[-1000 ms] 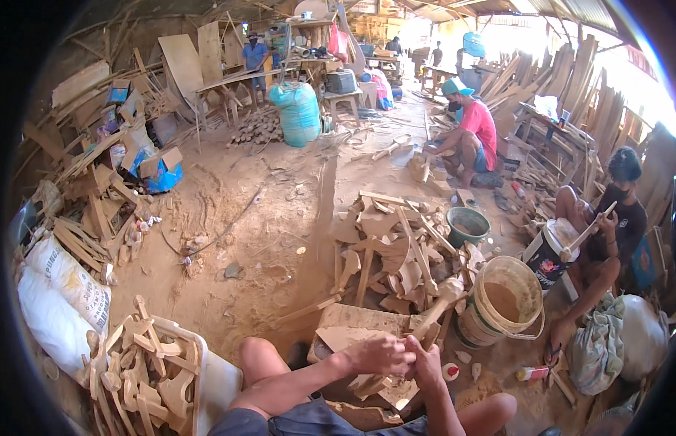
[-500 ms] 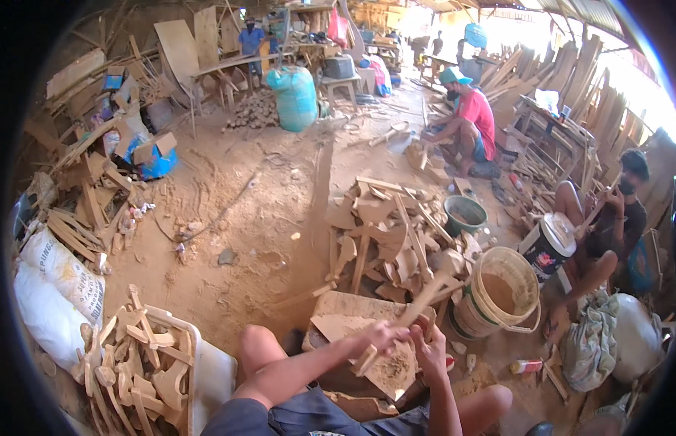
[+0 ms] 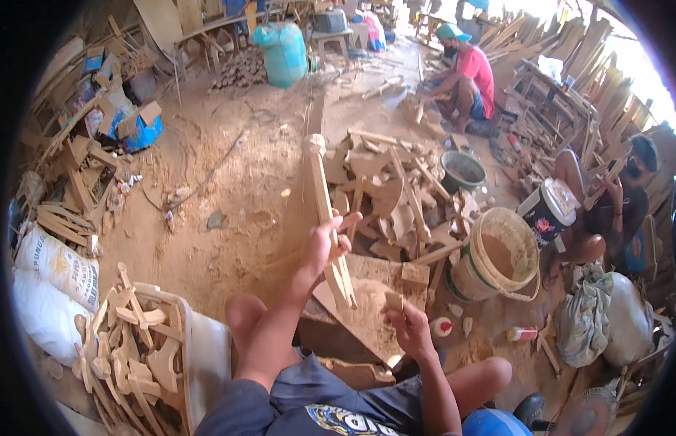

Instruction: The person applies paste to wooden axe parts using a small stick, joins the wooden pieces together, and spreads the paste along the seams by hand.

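Left hand (image 3: 325, 245): wrapped around a long wooden slat (image 3: 328, 218), holding it upright, just a bit tilted, over the board.
Right hand (image 3: 407, 323): pinching a small wood block (image 3: 394, 300) between thumb and fingers, right beside the slat's lower end.
Board (image 3: 367, 309): flat, dusty with sawdust, sits in front of the knees.
Bucket (image 3: 498, 254): pale, just right of the board.
Pile of wood pieces (image 3: 396, 189): on the dirt floor behind the board.
Crate (image 3: 134, 349): at the left, full of cut shapes.

Daylight enters from upper right, blown out white behind the stacked planks (image 3: 606, 80). Floor (image 3: 229, 196) evenly lit, shadows soft. Fisheye bends edges; black vignette rings frame. Centre sharp, rim detail smeared, left side dimmer.
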Demonstrator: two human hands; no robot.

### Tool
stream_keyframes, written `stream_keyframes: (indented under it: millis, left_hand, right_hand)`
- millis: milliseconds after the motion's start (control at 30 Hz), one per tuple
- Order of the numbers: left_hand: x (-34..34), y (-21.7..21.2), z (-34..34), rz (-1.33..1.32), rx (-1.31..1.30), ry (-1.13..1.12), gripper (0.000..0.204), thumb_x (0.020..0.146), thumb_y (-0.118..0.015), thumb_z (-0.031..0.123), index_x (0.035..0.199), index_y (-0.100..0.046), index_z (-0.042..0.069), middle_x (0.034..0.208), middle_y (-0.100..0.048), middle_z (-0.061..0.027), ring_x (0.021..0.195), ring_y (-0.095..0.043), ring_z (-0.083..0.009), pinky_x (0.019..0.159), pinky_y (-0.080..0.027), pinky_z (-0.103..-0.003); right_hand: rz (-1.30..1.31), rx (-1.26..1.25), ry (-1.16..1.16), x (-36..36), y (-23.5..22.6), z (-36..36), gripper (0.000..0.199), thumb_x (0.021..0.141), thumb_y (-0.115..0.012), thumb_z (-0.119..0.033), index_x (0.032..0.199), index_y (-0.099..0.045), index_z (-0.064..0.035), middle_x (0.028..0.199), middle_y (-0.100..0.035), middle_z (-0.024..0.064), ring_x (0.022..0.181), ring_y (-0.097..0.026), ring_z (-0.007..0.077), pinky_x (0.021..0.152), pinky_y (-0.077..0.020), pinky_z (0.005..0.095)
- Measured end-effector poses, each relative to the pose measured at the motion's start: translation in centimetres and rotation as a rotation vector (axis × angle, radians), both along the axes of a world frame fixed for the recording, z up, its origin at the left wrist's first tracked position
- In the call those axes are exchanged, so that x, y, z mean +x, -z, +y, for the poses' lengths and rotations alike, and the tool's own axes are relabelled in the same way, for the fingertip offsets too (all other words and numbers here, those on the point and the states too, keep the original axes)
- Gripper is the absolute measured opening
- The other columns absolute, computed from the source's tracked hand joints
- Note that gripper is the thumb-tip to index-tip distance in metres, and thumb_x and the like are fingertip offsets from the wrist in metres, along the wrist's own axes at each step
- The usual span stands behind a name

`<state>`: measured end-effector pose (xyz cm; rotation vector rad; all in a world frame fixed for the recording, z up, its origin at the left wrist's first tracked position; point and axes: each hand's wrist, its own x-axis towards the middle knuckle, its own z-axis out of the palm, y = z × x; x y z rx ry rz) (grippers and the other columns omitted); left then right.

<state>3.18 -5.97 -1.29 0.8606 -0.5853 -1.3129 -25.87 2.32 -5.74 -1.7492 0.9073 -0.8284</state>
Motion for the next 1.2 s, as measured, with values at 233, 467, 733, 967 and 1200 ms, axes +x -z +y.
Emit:
stream_keyframes:
  millis: [233,467,733,967,1200]
  left_hand:
    - [-0.8,2.3,-0.1,0.089,0.244,0.134,0.009,0.095,-0.06,0.007,0.102,-0.057,0.002,0.127,-0.075,-0.0189,0.063,-0.058,-0.0122,0.052,-0.048,-0.027]
    - [-3.4,2.6,0.4,0.079,0.363,0.145,0.027,0.107,-0.068,0.035,0.098,-0.054,0.013,0.085,-0.06,0.0006,0.058,-0.052,-0.0071,0.048,-0.042,-0.025]
    - [-3.0,2.9,-0.5,0.162,0.362,0.184,0.03,0.108,-0.067,0.034,0.091,-0.049,0.017,0.078,-0.052,0.0051,0.057,-0.049,-0.0065,0.048,-0.038,-0.024]
    - [-3.6,1.6,-0.1,0.098,0.354,0.224,0.03,0.109,-0.067,0.035,0.094,-0.048,0.018,0.077,-0.05,0.0065,0.058,-0.047,-0.0052,0.049,-0.037,-0.023]
    - [-3.2,1.4,0.2,0.176,0.363,0.287,0.03,0.108,-0.068,0.036,0.092,-0.048,0.019,0.077,-0.05,0.0073,0.057,-0.046,-0.0048,0.047,-0.036,-0.022]
  right_hand:
    - [0.087,-0.259,-0.091,2.6,0.8,1.0,0.066,0.106,-0.057,-0.001,0.168,-0.034,0.0016,0.152,-0.049,0.0268,0.137,-0.054,0.0426,0.117,-0.0438,0.0436]
    - [0.112,-0.27,0.042,4.5,1.7,2.6,0.055,0.104,-0.061,-0.004,0.157,-0.05,0.0078,0.138,-0.06,0.0254,0.125,-0.061,0.0397,0.108,-0.0487,0.0438]
    - [0.004,-0.388,-0.002,6.0,2.7,3.8,0.061,0.097,-0.062,0.008,0.156,-0.049,0.0113,0.138,-0.06,0.0287,0.123,-0.063,0.0416,0.105,-0.0522,0.0439]
    - [0.134,-0.559,-0.051,4.3,2.7,2.7,0.072,0.084,-0.062,0.016,0.155,-0.051,0.0105,0.136,-0.061,0.0291,0.118,-0.064,0.046,0.105,-0.052,0.0499]
    - [0.248,-0.648,-0.072,3.0,1.7,2.6,0.082,0.075,-0.07,0.005,0.156,-0.053,0.0049,0.141,-0.058,0.0229,0.121,-0.06,0.0407,0.105,-0.0491,0.0522]
